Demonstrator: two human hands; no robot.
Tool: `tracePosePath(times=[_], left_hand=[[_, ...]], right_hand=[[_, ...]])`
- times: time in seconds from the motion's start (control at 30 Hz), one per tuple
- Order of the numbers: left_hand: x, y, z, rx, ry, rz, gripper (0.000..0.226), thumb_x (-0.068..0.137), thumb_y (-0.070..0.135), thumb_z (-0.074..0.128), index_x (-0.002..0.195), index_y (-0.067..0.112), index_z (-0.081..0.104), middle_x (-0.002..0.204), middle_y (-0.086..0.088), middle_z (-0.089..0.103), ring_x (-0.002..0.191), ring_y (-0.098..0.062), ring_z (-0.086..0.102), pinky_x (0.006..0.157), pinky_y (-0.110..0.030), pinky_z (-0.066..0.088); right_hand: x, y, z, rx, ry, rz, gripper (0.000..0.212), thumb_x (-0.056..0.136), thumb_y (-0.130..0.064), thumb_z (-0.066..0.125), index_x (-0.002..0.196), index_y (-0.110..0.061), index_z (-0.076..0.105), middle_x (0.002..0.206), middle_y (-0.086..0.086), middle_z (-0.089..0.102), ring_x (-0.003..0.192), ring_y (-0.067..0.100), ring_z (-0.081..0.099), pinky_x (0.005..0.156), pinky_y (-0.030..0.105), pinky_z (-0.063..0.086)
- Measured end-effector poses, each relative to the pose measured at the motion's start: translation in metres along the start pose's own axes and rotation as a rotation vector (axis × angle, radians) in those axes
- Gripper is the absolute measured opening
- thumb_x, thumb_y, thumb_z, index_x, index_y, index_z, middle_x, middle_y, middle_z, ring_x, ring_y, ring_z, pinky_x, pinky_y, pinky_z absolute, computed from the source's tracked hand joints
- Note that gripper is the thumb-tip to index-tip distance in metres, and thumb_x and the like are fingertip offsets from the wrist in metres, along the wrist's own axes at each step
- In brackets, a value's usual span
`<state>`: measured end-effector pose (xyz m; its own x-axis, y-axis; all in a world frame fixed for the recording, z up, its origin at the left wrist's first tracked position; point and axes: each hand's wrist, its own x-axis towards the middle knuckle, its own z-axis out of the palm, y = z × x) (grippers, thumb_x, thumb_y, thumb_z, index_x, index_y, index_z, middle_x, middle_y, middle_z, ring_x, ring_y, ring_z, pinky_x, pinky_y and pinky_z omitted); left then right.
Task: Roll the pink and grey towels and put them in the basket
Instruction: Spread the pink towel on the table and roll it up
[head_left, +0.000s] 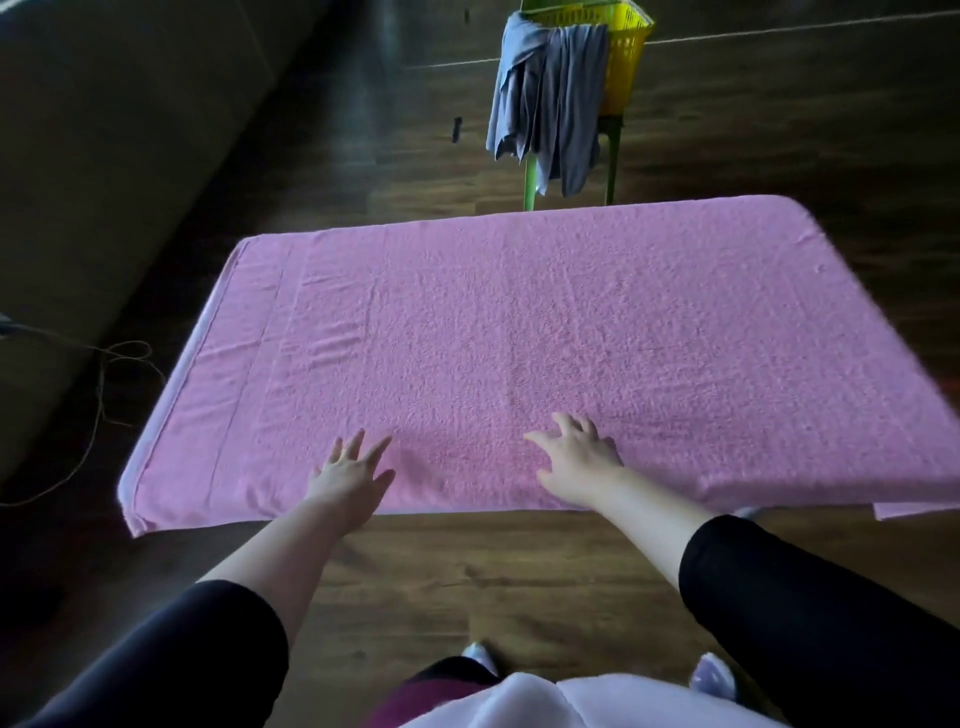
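Note:
A pink towel (519, 332) lies spread flat over a table and covers it from edge to edge. My left hand (353, 475) rests palm down on the towel's near edge, fingers spread. My right hand (576, 460) lies flat on the towel a little to the right, fingers apart. Neither hand holds anything. A grey towel (550, 104) hangs over the rim of a yellow basket (626, 57) beyond the table's far edge. The basket stands on a green stool.
The green stool's legs (530, 182) stand on the dark wooden floor behind the table. A dark sofa (104, 156) runs along the left. A thin cable (98, 395) trails on the floor at the left. My feet show below, near the table.

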<state>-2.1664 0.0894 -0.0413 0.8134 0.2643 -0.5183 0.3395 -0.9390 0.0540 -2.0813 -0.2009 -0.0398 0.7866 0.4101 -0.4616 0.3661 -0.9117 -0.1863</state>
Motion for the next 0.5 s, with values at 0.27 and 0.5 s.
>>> tracePosePath(times=[0.27,0.5], left_hand=[[-0.028,-0.047,0.019,0.029,-0.062,0.047,0.061,0.104,0.032,0.031,0.153,0.027,-0.006,0.159,-0.016,-0.017,0.142,-0.049,-0.014,0.118,-0.055,0.001],[-0.033,-0.054,0.021,-0.052,-0.009,-0.011,0.067,0.099,0.052,0.03,0.149,0.04,-0.014,0.159,-0.004,-0.019,0.146,-0.037,-0.012,0.119,-0.055,0.007]], right_hand=[[-0.02,-0.004,0.021,-0.002,-0.039,0.042,0.064,0.098,-0.034,0.043,0.15,-0.046,0.01,0.162,0.002,-0.005,0.148,0.031,-0.003,0.116,0.05,0.019],[-0.03,-0.009,0.008,-0.028,-0.057,0.056,0.071,0.093,-0.031,0.05,0.15,-0.044,0.009,0.161,0.006,-0.004,0.147,0.034,0.005,0.114,0.052,0.029]])
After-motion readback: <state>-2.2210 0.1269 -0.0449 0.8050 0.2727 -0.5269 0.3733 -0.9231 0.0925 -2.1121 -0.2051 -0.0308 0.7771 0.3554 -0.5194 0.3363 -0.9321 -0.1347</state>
